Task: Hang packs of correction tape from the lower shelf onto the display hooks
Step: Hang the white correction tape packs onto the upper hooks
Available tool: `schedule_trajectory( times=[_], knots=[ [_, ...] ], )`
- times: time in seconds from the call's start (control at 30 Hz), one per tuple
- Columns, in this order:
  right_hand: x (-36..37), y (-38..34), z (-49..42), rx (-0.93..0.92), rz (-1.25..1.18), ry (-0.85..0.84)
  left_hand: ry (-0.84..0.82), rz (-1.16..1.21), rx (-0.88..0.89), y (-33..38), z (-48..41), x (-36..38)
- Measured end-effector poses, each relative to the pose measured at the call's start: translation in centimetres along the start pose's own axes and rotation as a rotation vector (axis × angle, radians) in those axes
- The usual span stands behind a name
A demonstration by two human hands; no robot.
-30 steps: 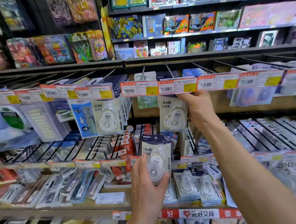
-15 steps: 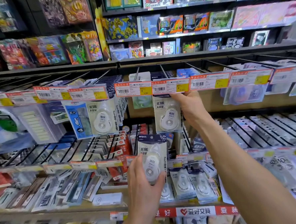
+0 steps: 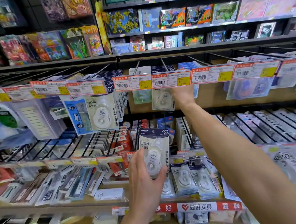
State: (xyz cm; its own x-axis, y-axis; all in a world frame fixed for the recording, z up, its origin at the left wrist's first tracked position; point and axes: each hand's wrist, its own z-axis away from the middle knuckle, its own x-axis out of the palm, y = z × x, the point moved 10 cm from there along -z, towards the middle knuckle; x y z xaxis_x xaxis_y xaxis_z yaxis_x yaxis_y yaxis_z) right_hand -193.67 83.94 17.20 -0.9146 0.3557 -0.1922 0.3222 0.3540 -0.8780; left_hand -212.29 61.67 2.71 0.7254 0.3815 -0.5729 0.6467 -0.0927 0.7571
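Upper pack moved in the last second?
Yes. The upper pack at the right hand slid up and back behind the price tag, which now hides its top print.

Even, bright store light from overhead; few shadows. Wide-angle bending seen at edges; left and lower margins blurred.

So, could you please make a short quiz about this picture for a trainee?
1. What does the left hand hold? A) a correction tape pack B) a notebook C) nothing
2. True or false: the right hand hangs idle at the person's side.
3. Fill in: the spare packs lie on the ____ shelf.
Key: 1 A. 2 False: it reaches up to the price labels, beside a hanging pack. 3 lower.
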Motion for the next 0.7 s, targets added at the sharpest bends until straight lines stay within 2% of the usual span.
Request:
schedule_trajectory(
  times=[0.17,0.27,0.37,0.43,0.47,0.6,0.7],
  knots=[
    [0.5,0.8,-1.6,0.032,0.302,-0.069,-0.004,-0.004,0.002,0.2,0.1,0.1],
    [0.5,1.5,-1.9,0.070,0.305,-0.051,-0.005,-0.004,0.009,0.4,0.1,0.0],
    [0.3,0.7,-1.7,0.033,0.310,-0.016,-0.008,-0.015,0.010,0.6,0.0,-0.2],
    [0.4,0.6,-1.2,0.024,0.365,-0.059,-0.002,-0.021,0.014,0.8,0.0,-0.4],
    [0.3,1.1,-1.1,0.033,0.354,-0.056,0.002,-0.019,0.021,0.9,-0.1,-0.6],
    [-0.4,3.0,1.0,0.082,0.066,-0.059,0.023,-0.021,0.043,1.3,-0.4,-1.0],
    [-0.9,4.5,3.6,0.105,0.120,-0.106,0.029,-0.036,0.053,1.4,-0.9,-0.8]
  ],
)
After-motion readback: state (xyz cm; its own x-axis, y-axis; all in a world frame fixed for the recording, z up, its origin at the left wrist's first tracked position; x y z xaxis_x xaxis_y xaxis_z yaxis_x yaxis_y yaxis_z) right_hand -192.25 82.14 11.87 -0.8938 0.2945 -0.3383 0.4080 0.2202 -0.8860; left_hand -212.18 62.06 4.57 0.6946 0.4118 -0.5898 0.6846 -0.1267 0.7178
